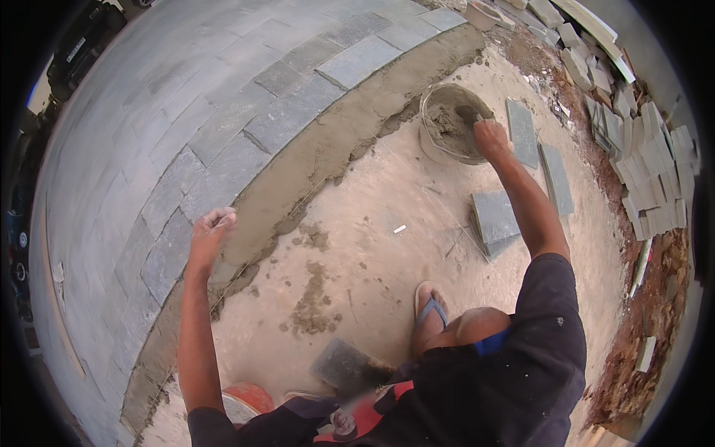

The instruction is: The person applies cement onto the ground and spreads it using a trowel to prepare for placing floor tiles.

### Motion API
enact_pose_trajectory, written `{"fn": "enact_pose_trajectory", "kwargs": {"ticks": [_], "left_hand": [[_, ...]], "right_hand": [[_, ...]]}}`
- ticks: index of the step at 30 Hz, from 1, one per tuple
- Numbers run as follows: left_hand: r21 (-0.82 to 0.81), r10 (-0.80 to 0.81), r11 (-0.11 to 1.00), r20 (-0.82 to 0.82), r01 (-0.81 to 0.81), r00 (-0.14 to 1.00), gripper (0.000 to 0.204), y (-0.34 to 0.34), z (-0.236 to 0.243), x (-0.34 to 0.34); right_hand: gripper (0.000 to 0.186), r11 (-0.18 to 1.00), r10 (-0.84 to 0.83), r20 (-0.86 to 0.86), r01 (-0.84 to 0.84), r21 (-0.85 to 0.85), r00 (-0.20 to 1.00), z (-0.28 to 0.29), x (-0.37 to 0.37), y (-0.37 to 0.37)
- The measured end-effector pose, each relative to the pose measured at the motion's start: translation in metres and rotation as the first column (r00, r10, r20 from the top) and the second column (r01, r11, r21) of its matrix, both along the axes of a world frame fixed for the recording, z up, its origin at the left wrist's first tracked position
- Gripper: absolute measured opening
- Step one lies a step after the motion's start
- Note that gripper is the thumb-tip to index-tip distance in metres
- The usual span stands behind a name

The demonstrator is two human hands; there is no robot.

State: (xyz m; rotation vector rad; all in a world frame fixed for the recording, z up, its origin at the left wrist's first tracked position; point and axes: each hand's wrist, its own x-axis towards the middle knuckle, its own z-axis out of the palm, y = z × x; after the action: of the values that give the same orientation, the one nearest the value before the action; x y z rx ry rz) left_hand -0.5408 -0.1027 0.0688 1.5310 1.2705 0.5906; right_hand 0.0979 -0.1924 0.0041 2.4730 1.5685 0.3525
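Observation:
My right hand (491,140) is closed round the handle of a trowel (467,115), reaching in over the rim of a bucket (432,149). The trowel's dark blade rests at the wet grey mortar (445,128) inside; its handle is mostly hidden in my grip. Out to the left, my left hand (214,226) hovers above the edge of the laid grey paving stones (231,165), its fingers curled together and nothing visible in them. Beneath and beside it runs a band of spread mortar (298,177) along the stones' edge.
Loose stone slabs lie right of the bucket, including a stacked pair (497,216) and a leaning slab (555,179). Another slab (348,366) is by my sandalled foot (430,305). Piled stones (652,167) line the right side. An orange-red container (252,397) sits at lower left.

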Motion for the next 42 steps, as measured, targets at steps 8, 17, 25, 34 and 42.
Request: {"fn": "enact_pose_trajectory", "kwargs": {"ticks": [8,17,25,34,42], "left_hand": [[-0.295,-0.222,0.905,0.286,0.306,0.932,0.045,-0.036,-0.069,0.287],[-0.425,0.120,0.893,0.544,0.149,0.831,0.066,-0.037,-0.112,0.461],[-0.289,0.213,0.955,0.507,-0.068,0.835,0.047,0.003,-0.151,0.474],[-0.442,0.287,0.895,0.666,0.055,0.689,0.029,-0.034,-0.016,0.334],[-0.392,0.215,0.919,0.585,0.040,0.782,0.028,-0.086,0.015,0.132]], "right_hand": [[0.027,0.947,-0.187,-0.252,0.242,0.213,0.950,0.047,-0.013,-0.061],[0.029,0.677,0.471,-0.813,0.449,0.582,0.344,-0.086,0.109,-0.062],[0.030,0.704,0.541,-0.785,0.673,0.227,-0.301,-0.061,0.109,-0.009],[0.048,0.719,0.587,-0.753,0.618,0.316,-0.297,0.046,0.010,-0.049],[0.034,0.955,0.242,-0.930,0.239,0.177,-0.276,0.081,-0.166,-0.092]]}}
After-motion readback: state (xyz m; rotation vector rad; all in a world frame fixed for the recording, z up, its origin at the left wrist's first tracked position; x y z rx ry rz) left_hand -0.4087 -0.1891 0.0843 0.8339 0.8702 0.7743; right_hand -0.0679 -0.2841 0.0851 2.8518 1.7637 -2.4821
